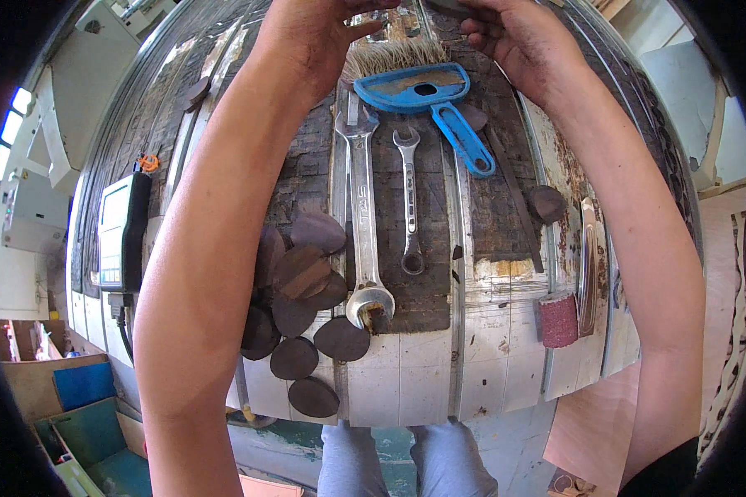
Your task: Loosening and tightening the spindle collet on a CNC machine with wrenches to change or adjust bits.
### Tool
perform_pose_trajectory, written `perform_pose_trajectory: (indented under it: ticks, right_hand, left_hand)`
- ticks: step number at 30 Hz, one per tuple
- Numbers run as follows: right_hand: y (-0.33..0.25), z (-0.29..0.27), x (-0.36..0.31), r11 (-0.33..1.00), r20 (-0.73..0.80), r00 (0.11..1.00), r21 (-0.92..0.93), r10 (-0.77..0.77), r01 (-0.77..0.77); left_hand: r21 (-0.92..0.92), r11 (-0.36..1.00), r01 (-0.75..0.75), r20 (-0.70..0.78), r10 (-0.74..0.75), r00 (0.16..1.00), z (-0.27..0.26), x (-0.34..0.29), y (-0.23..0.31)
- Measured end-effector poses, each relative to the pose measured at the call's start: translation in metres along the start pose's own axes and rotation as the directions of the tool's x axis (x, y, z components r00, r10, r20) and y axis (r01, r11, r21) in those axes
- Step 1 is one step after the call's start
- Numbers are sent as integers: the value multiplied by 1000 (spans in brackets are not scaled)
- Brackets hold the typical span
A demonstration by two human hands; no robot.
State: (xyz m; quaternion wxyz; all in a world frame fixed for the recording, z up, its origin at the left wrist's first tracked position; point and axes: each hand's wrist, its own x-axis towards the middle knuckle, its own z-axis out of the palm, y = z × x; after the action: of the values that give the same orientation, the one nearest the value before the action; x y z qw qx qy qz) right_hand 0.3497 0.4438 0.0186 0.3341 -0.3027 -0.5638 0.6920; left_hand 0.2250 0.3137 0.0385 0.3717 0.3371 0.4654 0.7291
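Note:
At the far end of the bench, cut off by the upper edge, my left hand (330,26) has its thumb stretched out apart from the finger above it. My right hand (518,37) has curled fingers and grips a dark flat piece (451,8), only partly visible. Just below both hands lies a blue-handled brush (410,91) with pale bristles. A large open-end wrench (362,207) and a smaller combination wrench (410,195) lie nearer me. Beside my left forearm sit several dark, rounded flat pieces (294,358), some overlapping.
A red abrasive roll (558,320) stands near a slim metal-and-wood handle (587,269) on the right. One more dark round piece (547,204) lies there. At left is a black-and-white control box (123,236) with a cable. The slatted bench's near edge (398,414) faces me.

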Motion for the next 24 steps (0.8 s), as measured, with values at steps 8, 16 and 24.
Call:
perform_pose_trajectory:
  ticks: [8,16,24]
  right_hand:
    - [-2,0,4,999,6,999,31,-42,42]
    - [-8,6,-1,999,-69,998,31,15,-13]
    - [-6,0,3,999,-15,1000,34,-27,28]
  left_hand:
    - [38,999,-15,59,13,998,-3,-1,-1]
    - [52,998,-43,43,41,998,-1,-2,-1]
    - [54,996,-67,43,65,997,1,-3,-2]
